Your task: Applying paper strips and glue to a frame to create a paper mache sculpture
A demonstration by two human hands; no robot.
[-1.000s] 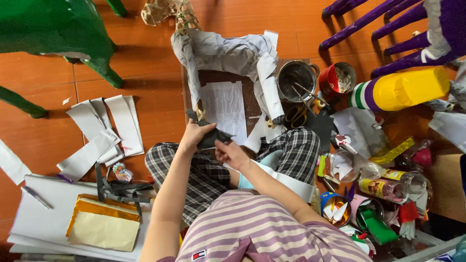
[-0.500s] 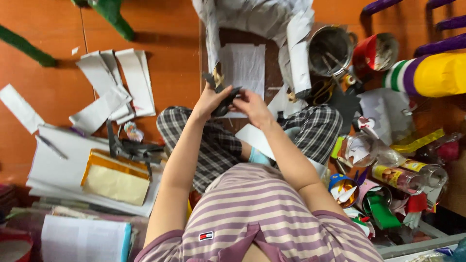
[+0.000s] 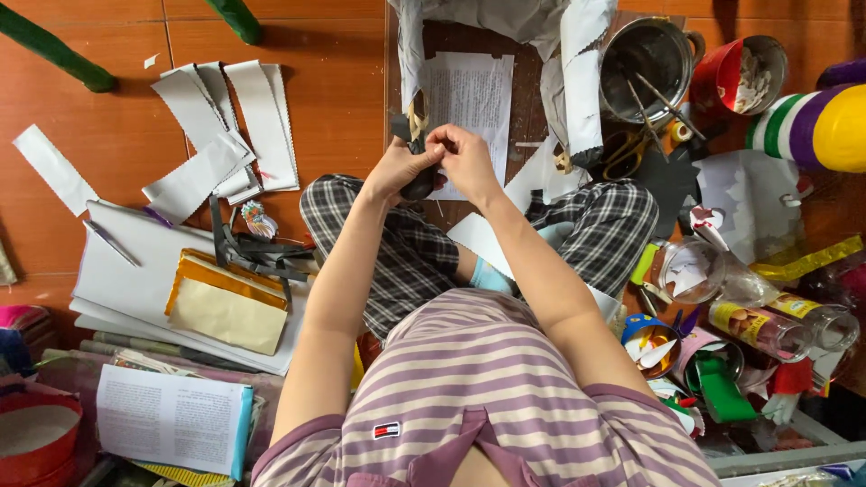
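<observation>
Fingers of both hands pinch a dark paper strip (image 3: pixel 420 176) hanging lengthwise downward.

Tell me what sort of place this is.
Probably a home craft spot on a tiled floor: cut paper strips lie spread out, a metal pot holds tools, and both hands, left hand and right hand, work a small dark piece.

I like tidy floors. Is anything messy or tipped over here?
Yes. A clear jar lies on its side among scraps at the right, and cut paper strips lie fanned across the floor. Both hands pinch a small dark piece.
</observation>
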